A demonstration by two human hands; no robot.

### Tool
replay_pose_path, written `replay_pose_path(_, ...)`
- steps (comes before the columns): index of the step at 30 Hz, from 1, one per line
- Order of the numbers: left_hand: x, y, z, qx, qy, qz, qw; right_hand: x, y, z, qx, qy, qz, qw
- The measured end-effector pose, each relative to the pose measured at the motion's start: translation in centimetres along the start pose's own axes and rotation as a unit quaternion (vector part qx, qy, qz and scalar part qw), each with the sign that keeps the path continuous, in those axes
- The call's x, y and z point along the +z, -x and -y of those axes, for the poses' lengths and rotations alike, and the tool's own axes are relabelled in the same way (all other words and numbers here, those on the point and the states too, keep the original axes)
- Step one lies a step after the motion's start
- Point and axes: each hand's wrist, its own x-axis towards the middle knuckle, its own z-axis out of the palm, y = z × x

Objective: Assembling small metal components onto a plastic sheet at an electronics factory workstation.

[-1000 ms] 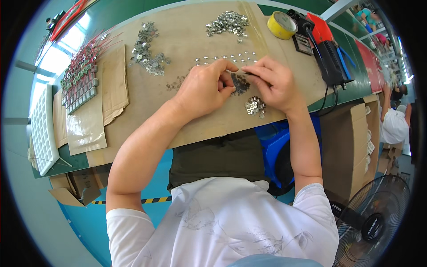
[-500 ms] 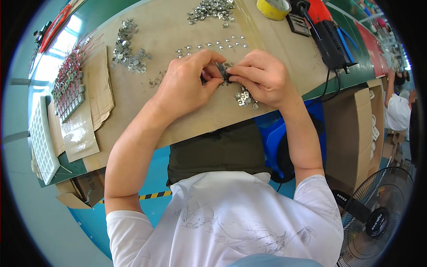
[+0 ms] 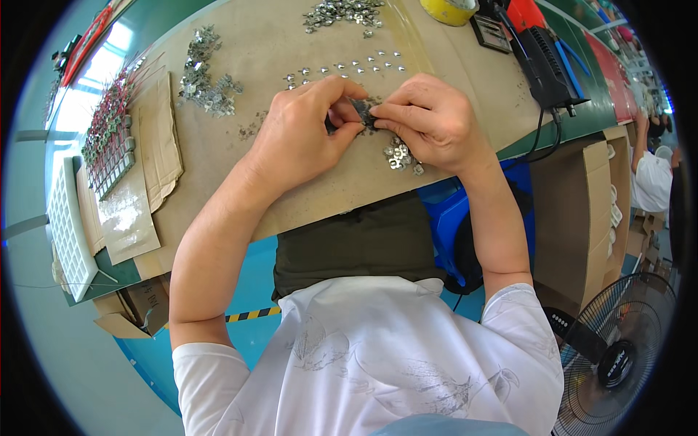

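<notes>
Over the brown-covered table, my left hand is curled, with thumb and forefinger closed near their tips. A dark bit shows inside its curled fingers, too small to name. My right hand faces it, thumb and fingers pinched together at a tiny dark piece. The fingertips of both hands are close together but apart. Between and behind them lies a small heap of dark tiny parts. Just under my right hand sits a little pile of shiny metal clips. Beyond my hands, small silver pieces stand spaced out in rows.
Larger piles of metal parts lie at the far middle and left. Red-wired assemblies rest on cardboard at the left. A yellow tape roll and black corded device stand far right. A fan is at lower right.
The table has shifted slightly up in the picture. Both hands stay almost in place, still pinched close together.
</notes>
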Motion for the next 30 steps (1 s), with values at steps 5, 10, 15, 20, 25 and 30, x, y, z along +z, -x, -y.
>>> replay_pose_path(5, 0.0, 0.0, 0.2, 0.008, 0.000, -0.004, 1.000, -0.3, -0.3, 0.2, -0.007, 0.023, 0.016, 1.000)
replay_pose_path(10, 0.0, 0.2, 1.3, 0.056, -0.034, -0.015, 0.998, -0.8, -1.4, 1.4, 0.038, 0.035, 0.085, 0.995)
replay_pose_path(15, 0.5, -0.1, 2.0, 0.121, -0.023, -0.027, 0.992, -1.8, -2.5, 2.4, 0.027, 0.078, 0.128, 0.988)
replay_pose_path(20, 0.5, -0.1, 1.8, 0.111, -0.025, -0.026, 0.993, -1.5, -2.6, 2.7, 0.086, 0.028, 0.137, 0.986)
replay_pose_path(25, 0.4, 0.1, 1.8, 0.104, -0.022, -0.022, 0.994, -1.3, -2.5, 3.1, 0.115, 0.052, 0.150, 0.981)
replay_pose_path(30, 0.4, 0.2, 1.8, 0.104, -0.036, -0.046, 0.993, -1.2, -2.4, 3.6, 0.156, 0.057, 0.159, 0.973)
